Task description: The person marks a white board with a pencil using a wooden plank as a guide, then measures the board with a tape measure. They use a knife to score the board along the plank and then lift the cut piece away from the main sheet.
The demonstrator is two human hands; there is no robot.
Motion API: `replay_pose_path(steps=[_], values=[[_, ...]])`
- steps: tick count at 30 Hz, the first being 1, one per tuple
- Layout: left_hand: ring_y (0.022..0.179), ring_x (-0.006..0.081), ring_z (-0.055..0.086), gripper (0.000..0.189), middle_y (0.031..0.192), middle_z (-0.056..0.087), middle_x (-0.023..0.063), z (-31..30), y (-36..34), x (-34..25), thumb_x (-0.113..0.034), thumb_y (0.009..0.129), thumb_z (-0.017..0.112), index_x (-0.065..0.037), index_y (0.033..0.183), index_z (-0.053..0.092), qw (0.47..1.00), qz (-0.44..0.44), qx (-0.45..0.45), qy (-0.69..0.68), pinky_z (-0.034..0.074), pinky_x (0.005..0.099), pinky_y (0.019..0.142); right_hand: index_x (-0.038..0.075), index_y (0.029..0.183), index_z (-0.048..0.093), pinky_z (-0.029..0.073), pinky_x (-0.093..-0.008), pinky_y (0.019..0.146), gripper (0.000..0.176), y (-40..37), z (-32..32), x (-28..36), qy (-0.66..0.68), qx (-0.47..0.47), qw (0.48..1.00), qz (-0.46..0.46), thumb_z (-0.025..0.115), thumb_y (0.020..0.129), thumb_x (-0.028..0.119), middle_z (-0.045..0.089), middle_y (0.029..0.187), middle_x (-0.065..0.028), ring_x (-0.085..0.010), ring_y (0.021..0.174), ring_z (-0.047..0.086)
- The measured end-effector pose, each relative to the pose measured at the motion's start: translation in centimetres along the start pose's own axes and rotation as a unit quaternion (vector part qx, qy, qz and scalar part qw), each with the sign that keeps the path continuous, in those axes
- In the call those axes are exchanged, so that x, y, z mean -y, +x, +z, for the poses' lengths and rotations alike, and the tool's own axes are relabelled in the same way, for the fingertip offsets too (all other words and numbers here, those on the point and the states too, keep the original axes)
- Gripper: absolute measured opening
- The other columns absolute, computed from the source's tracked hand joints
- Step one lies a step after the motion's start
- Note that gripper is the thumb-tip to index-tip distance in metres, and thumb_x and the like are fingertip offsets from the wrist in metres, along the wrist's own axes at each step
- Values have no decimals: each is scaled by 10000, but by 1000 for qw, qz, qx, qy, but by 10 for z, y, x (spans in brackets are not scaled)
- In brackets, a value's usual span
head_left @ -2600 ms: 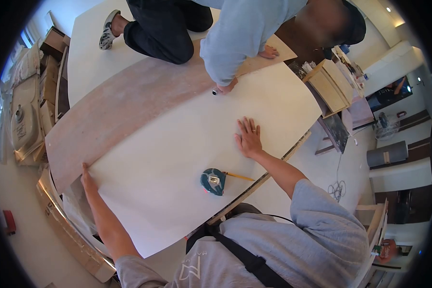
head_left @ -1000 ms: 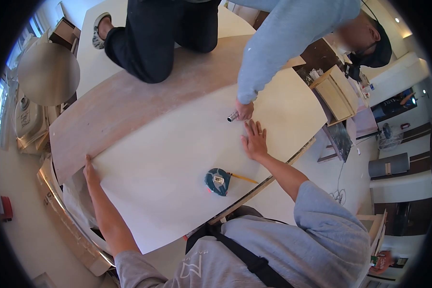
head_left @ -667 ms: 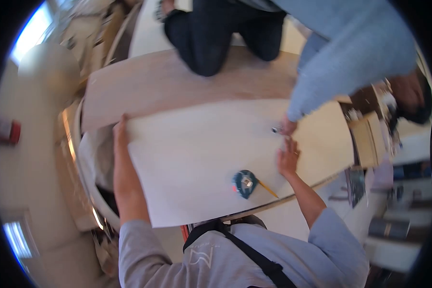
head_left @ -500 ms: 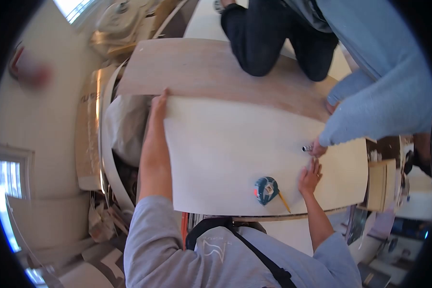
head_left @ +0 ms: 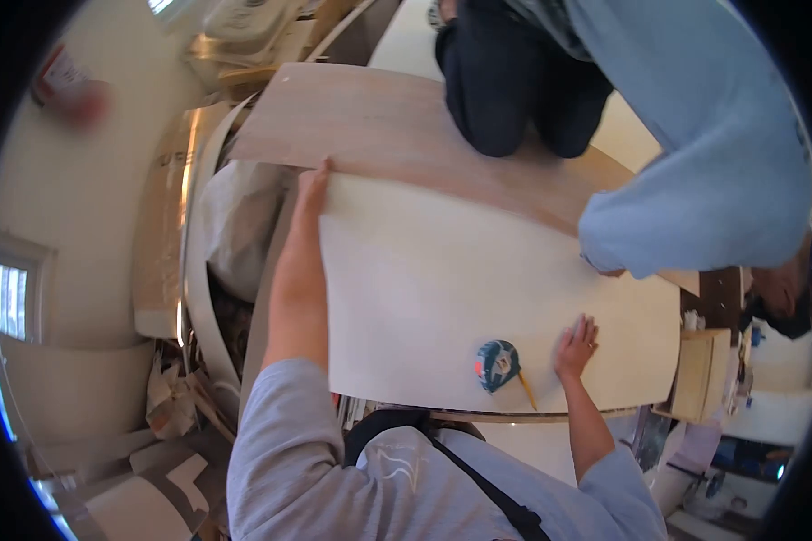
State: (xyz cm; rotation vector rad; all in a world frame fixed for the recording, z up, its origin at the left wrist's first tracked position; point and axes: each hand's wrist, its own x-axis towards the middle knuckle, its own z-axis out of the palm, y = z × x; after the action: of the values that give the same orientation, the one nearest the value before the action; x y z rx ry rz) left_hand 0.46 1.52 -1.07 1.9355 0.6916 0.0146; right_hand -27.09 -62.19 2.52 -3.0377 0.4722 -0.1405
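Note:
A large white sheet (head_left: 424,288) lies in front of me, its far edge meeting a brown wooden panel (head_left: 361,122). My left hand (head_left: 313,187) grips the sheet's far left corner, its thumb pointing toward the panel and the other fingers mostly hidden. Flat on the sheet's right part rests my right hand (head_left: 576,348), fingers stretched out and holding nothing. To its left lie a teal tape measure (head_left: 498,365) and a yellow pencil (head_left: 528,392).
Another person (head_left: 695,153) kneels on the brown panel, leaning over the sheet's right side; that person's hand is mostly hidden by the sleeve. A plastic-wrapped bundle (head_left: 244,225) sits at left. A wooden box (head_left: 702,374) stands beyond the right edge.
The other person's arm has shifted, and the shiny metal item in that hand is now out of sight. My right hand is now apart from that hand. My left hand keeps the corner.

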Motion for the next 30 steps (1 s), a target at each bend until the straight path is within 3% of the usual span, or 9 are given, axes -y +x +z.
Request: replay_pose_path(steps=[2,3,4,5,7,8,10,15,30], values=[[1016,223,601,757,1111,681,172,2,12,17,-631,914,537,74,1164,649,996,86,-9,20,455,360,914,96,1481,344,179,-606,1131,602,3,9,-6,2,-18,1000,3,496,949,333,288,1553,-190,-394,1446,221],[987,202,598,735,1089,690,146,2,-11,-3,-629,909,553,58,1143,672,994,26,0,-105,468,338,880,100,1476,353,184,-607,1128,598,2,10,-8,25,-27,999,-12,502,944,329,293,1550,-193,-394,1444,228],[866,175,553,784,1025,675,114,4,5,11,-664,866,597,78,1108,679,990,45,19,-130,476,337,801,115,1477,356,189,-611,1126,594,2,8,-6,18,-26,999,-3,501,946,339,299,1549,-185,-397,1440,238],[800,144,510,779,951,660,94,-1,9,6,-663,858,610,81,1078,685,994,-58,37,-87,472,333,743,128,1481,352,189,-621,1126,599,1,7,-4,9,-31,999,-5,500,947,356,303,1550,-175,-402,1439,240],[666,140,456,772,804,614,47,3,1,8,-659,844,629,92,1013,687,986,50,19,-158,431,332,600,133,1495,335,163,-628,1138,613,0,0,2,-8,-12,1000,10,466,961,404,288,1557,-169,-405,1444,229],[650,136,447,753,795,608,43,0,0,6,-637,858,625,100,1005,683,989,30,29,-141,427,321,590,134,1506,315,144,-626,1144,623,-1,-5,6,-1,2,1000,18,438,969,424,269,1567,-162,-400,1453,206],[658,133,476,752,816,625,51,0,6,7,-611,867,622,124,1021,671,983,19,47,-175,437,309,606,132,1513,302,123,-624,1150,632,-1,-5,5,-1,12,1000,22,421,972,436,245,1577,-154,-393,1463,177],[1060,217,579,828,1242,605,148,-4,13,8,-607,869,622,89,1312,546,988,-16,65,-142,457,334,915,143,1528,273,92,-584,1171,634,-3,-14,9,5,31,999,34,404,978,430,199,1597,-138,-376,1477,132],[1064,249,589,843,1230,614,190,-8,2,-4,-609,892,584,132,1290,534,992,-18,53,-110,448,339,940,139,1513,307,96,-598,1167,637,-3,-12,11,2,19,999,41,408,970,455,223,1592,-129,-365,1478,146]])
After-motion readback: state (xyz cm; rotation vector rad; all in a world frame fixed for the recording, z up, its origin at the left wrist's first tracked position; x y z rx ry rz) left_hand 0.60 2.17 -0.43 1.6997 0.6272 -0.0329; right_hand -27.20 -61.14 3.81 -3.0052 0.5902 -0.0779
